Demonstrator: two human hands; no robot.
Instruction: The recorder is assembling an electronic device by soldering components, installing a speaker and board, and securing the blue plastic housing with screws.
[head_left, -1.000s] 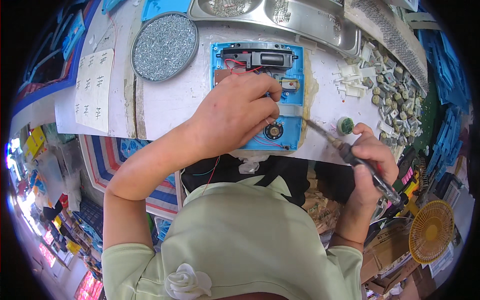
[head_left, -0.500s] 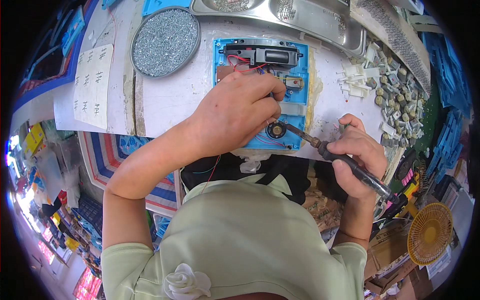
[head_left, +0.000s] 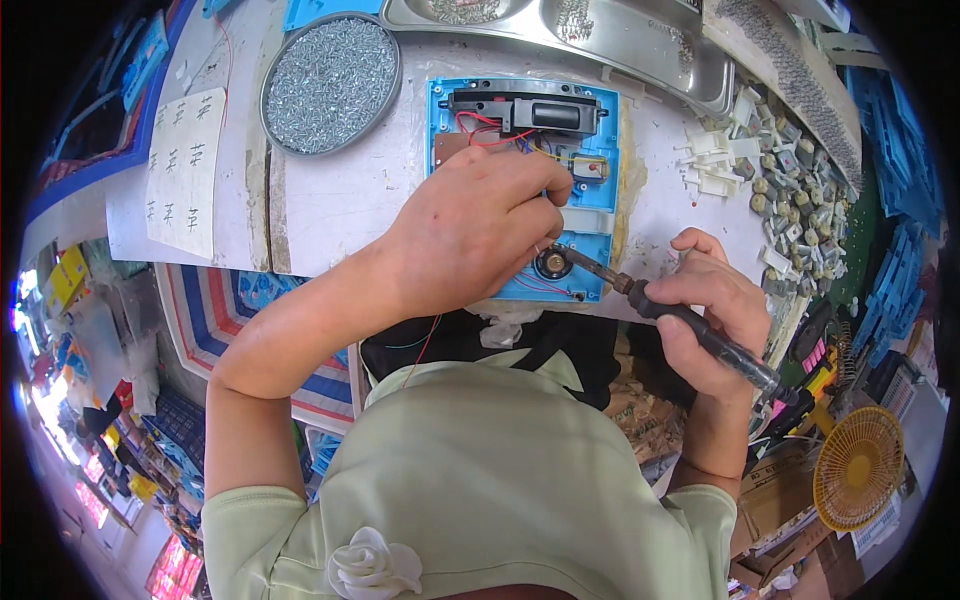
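In my right hand [head_left: 712, 310] is a soldering iron [head_left: 720, 345], its dark handle gripped between thumb and fingers. The iron's tip meets the upper edge of a small round speaker [head_left: 553, 263]. That speaker sits in a blue plastic housing [head_left: 603, 240] lying on the table. My left hand [head_left: 480, 220] is bent over the housing with its fingers closed beside the speaker; what they pinch is hidden. Beyond it in the housing are a black compartment part [head_left: 555, 115], red wires [head_left: 480, 121], a brown circuit board [head_left: 449, 147] and a small motor [head_left: 590, 168].
A round dish of screws [head_left: 332, 85] stands at the far left. Metal trays [head_left: 640, 50] with small parts line the back. Several small motors [head_left: 800, 205] and white plastic pieces [head_left: 715, 165] are heaped at the right. A yellow fan [head_left: 858, 468] stands lower right.
The iron's tip has shifted slightly left and up on the speaker, with my right hand moving a little the same way. My left hand has stayed almost still.
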